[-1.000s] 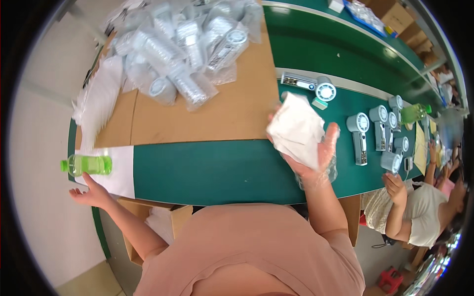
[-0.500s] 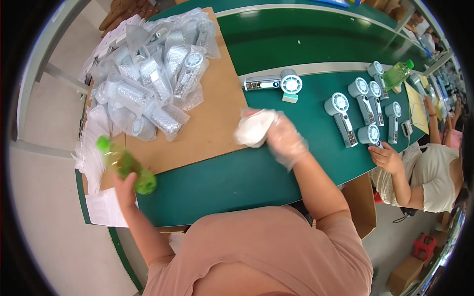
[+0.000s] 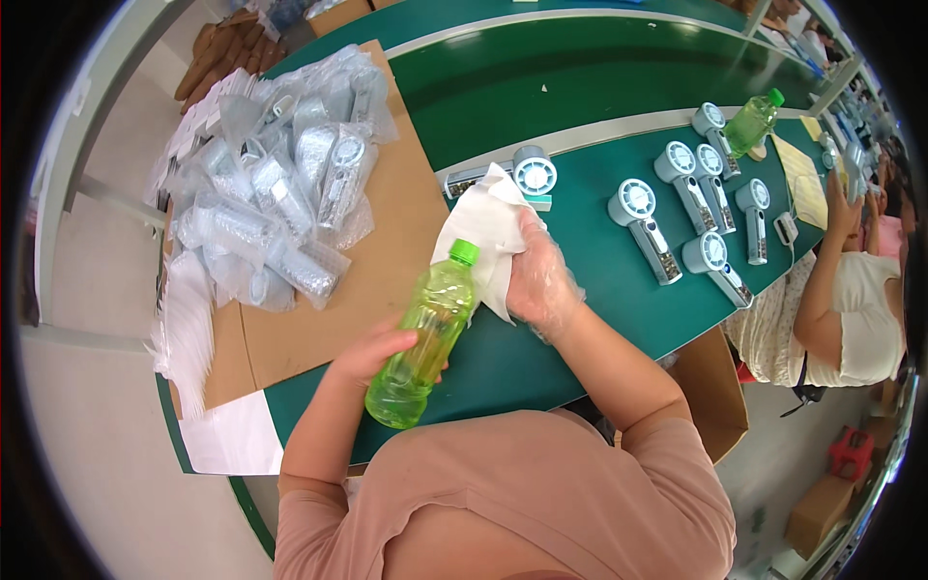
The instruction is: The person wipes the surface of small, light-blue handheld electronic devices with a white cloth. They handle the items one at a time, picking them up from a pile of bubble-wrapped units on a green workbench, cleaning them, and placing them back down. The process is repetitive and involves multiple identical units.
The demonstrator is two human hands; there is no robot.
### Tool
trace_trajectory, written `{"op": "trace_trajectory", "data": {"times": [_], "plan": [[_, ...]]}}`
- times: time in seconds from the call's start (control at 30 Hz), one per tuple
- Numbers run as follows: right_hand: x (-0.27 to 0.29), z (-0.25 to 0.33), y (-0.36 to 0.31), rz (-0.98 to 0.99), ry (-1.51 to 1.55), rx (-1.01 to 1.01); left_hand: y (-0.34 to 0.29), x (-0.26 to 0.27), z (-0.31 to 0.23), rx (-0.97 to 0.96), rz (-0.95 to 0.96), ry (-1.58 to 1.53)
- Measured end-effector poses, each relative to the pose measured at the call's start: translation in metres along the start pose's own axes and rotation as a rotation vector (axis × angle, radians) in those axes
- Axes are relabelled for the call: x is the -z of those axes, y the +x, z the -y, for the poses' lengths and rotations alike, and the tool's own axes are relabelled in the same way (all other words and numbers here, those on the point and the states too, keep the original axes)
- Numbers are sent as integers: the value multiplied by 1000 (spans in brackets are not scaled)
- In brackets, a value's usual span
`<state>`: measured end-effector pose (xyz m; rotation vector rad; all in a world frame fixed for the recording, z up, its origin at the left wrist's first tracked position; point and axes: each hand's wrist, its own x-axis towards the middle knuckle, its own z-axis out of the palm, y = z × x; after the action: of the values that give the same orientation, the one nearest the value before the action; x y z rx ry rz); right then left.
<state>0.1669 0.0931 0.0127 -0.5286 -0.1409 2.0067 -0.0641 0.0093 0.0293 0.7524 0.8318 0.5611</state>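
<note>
My left hand [image 3: 382,353] is wrapped round a green plastic bottle [image 3: 418,338] with a green cap. The bottle is tilted, cap up and to the right, with clear-looking liquid in it. In my right hand [image 3: 538,274], covered by a thin clear plastic glove, is a white cloth [image 3: 486,232], spread out and hanging over the table edge of the cardboard. The bottle's cap overlaps the cloth in view; whether they touch I cannot tell. Behind the cloth lies a handheld fan [image 3: 534,172], partly hidden, beside a small white-and-teal block [image 3: 541,203].
Bubble-wrapped packages [image 3: 280,184] are heaped on a cardboard sheet [image 3: 372,261] at left. Several handheld fans [image 3: 646,232] lie on the green table [image 3: 599,319] at right, near another green bottle [image 3: 752,124]. A co-worker [image 3: 841,309] sits at the right, holding a fan.
My left hand has brought the bottle from the far left to the middle. The cloth has gone from bunched to spread in my right hand. The co-worker's hand has left the nearest fan.
</note>
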Motion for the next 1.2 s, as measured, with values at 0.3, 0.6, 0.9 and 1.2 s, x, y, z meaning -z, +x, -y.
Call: {"op": "trace_trajectory", "data": {"times": [0.3,0.6,0.9,1.2], "plan": [[12,-11,1,-139,-545,122,33,-15,34,47,65,-344],[-29,7,-32,-237,-880,72,36,-19,40,-3,-54,-231],[6,-8,-8,-253,-884,121,28,-19,43,-13,-133,-145],[12,-21,-8,-105,-1037,46,-21,-2,26,-452,-228,144]]}}
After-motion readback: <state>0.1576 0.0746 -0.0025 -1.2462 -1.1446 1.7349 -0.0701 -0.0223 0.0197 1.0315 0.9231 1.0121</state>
